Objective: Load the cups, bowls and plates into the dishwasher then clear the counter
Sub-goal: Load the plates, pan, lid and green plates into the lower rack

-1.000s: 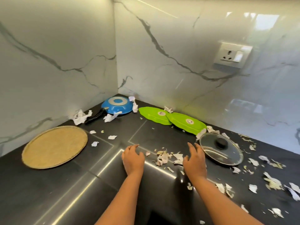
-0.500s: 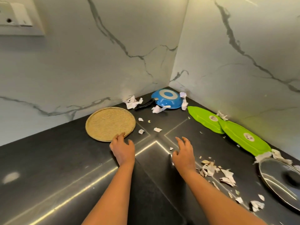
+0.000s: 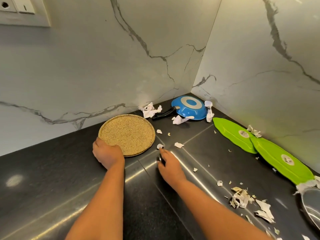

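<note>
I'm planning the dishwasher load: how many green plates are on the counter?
2. The far green plate lies by the right wall beside the blue pan; the near green plate overlaps its end, reaching toward the lid. More could sit out of frame.

White, grey-veined marble walls (image 3: 86, 66) meet in a corner above a glossy dark counter (image 3: 43, 179).

No words or numbers can be made out from here. The far green leaf-shaped plate (image 3: 228, 129) bears a round white sticker (image 3: 243, 134) with barcode-like dark lines; the near green plate (image 3: 275, 158) has a similar sticker (image 3: 287, 159). Both prints are too blurred to read.
</note>
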